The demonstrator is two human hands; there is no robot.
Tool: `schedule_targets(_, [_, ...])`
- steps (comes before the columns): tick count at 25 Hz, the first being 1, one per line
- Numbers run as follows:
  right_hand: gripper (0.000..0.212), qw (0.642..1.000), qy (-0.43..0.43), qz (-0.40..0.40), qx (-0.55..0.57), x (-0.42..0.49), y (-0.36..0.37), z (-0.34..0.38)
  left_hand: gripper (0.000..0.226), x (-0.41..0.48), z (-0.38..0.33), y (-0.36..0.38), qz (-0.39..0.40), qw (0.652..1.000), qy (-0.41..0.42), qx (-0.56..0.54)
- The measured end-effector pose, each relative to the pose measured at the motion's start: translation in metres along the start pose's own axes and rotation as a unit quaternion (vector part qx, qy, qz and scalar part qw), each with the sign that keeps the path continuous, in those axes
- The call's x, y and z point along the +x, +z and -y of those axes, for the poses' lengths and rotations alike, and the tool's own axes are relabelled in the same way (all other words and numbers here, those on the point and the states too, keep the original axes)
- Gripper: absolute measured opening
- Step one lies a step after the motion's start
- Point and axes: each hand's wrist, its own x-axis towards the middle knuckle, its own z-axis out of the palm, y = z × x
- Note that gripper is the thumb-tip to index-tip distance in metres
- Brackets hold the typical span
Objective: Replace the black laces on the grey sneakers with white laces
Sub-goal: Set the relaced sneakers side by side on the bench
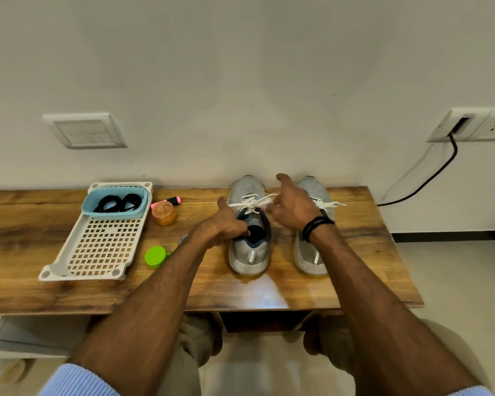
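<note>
Two grey sneakers stand side by side on the wooden table (355, 267), toes to the wall. The left sneaker (249, 257) carries a white lace (250, 203) knotted over its tongue. My left hand (226, 222) sits at its collar with fingers curled and pinches the lace's left end. My right hand (293, 205) pinches the lace's right end between the shoes, its fingertips blurred. The right sneaker (312, 260) also has a white lace (331, 204), partly hidden by my right wrist. Black laces (117, 202) lie coiled in a blue bowl (115, 215).
The blue bowl sits at the far end of a white perforated tray (97, 247) on the left. An orange jar (164, 214), a pink highlighter (172, 200) and a green cap (155, 256) lie between tray and shoes. A black cable (429, 178) hangs from the wall socket.
</note>
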Motion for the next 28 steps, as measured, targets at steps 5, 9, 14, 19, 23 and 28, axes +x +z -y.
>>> schedule_targets(5, [0.075, 0.991, 0.112, -0.049, -0.056, -0.003, -0.055, -0.055, 0.085, -0.006, -0.001, 0.008, 0.036, 0.998, -0.027, -0.038])
schedule_targets(9, [0.095, 0.960, 0.233, 0.145, 0.048, -0.033, -0.054, -0.077, 0.080, -0.011, -0.008, 0.014, 0.011, 0.999, -0.028, -0.032])
schedule_targets(14, [0.068, 0.974, 0.204, 0.082, 0.055, -0.049, -0.037, -0.085, 0.072, -0.023, -0.023, 0.040, 0.014, 0.999, -0.005, -0.030])
schedule_targets(19, [0.062, 0.978, 0.192, 0.074, 0.043, -0.056, -0.049, -0.099, 0.078, -0.024, -0.048, 0.071, 0.010, 1.000, 0.013, -0.006])
schedule_targets(23, [0.070, 0.973, 0.208, 0.063, 0.078, -0.058, -0.055, -0.113, 0.075, -0.022, -0.058, 0.083, 0.007, 1.000, 0.024, 0.007])
schedule_targets(28, [0.065, 0.977, 0.205, 0.030, 0.043, -0.051, -0.057, -0.120, 0.075, -0.018, -0.060, 0.089, 0.016, 1.000, 0.025, 0.000])
